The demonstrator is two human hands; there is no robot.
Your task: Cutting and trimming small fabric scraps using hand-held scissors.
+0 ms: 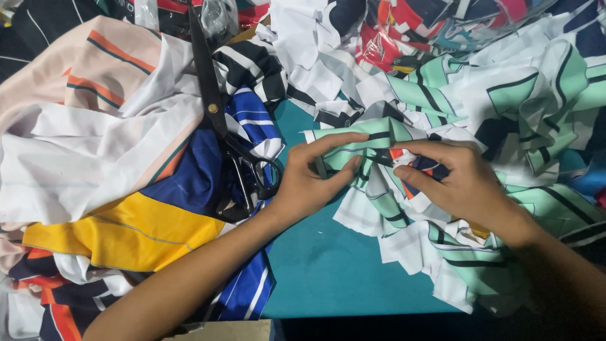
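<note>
we see both hands meeting at the middle of the frame on one mint green strip (372, 136) of cloth with dark stripes. the left hand (309, 183) has its grip pinched on the strip's left end, thumb under and fingers over. the right hand (457, 180) has its grip closed on the same strip just to the right, fingertips pressing into the folds.

the only open room is the bare teal worktop (341, 265) below the hands, running down to its front edge at the bottom of the frame; a narrow teal gap also shows above the left hand. everything else is crowded. a heap of mint and white scraps (505, 95) fills the right side and spills under the right wrist. a pile of white, peach, blue and yellow cloth (113, 164) covers the left half. black scissors (221, 120) lie on that pile, blades pointing to the top of the frame, handles just beside the left hand. red and dark scraps (391, 31) crowd the top centre.
</note>
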